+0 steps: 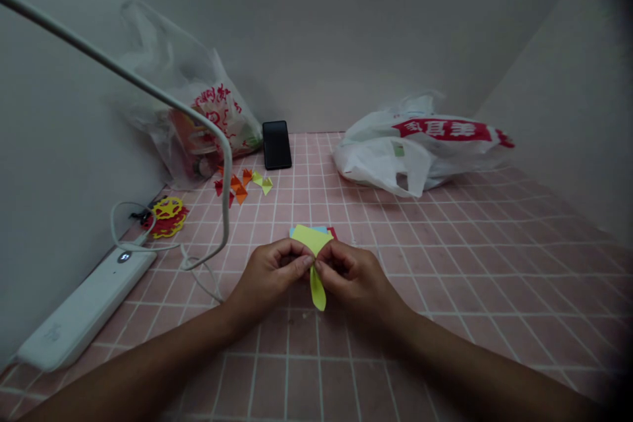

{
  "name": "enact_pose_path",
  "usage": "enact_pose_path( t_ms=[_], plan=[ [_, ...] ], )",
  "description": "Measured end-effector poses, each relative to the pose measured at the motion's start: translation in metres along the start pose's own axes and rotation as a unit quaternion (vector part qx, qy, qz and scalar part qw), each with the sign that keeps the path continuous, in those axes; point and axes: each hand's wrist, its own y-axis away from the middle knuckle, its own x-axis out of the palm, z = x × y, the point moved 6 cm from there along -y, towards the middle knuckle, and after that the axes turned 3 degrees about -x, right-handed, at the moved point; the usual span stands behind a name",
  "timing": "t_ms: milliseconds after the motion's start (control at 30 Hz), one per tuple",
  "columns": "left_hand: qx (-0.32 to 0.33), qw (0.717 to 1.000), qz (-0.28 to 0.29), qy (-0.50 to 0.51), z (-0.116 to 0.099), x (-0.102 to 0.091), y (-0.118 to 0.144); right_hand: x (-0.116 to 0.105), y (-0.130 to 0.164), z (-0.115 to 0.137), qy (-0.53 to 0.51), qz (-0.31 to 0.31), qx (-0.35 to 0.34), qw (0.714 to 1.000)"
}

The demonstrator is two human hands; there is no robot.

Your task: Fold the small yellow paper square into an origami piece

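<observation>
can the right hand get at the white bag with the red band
Probably yes, with a forward reach: nothing seems to stand between the right hand and that white bag. But the hand is pinching yellow paper, so it may need freeing first.

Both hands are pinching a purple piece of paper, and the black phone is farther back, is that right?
Not quite: in the head view, the left hand and right hand pinch yellow paper, not purple. The black phone is indeed farther back.

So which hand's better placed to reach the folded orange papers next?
Probably your left hand: the folded orange papers lie nearer it than your right hand. Both pinch the yellow paper, so either must first let go.
</observation>
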Motion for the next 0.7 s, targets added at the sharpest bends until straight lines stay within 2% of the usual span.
enact_pose_path(
  t_ms=[200, 433, 700],
  plan=[
    [-0.002, 1.000, 0.003, 0.012, -0.0005, 0.0013, -0.0003, -0.0009, 0.0021, 0.0026, 0.014, -0.011, -0.029, 0.999],
    [0.017, 0.999, -0.023, -0.040, 0.0006, -0.0027, -0.0024, 0.0030, -0.0011, -0.0040, -0.078, 0.019, 0.020, 0.997],
    [0.017, 0.998, -0.042, -0.048, 0.0024, -0.0036, -0.0011, 0.0018, -0.0002, -0.0012, -0.032, 0.008, 0.004, 0.999]
  ],
)
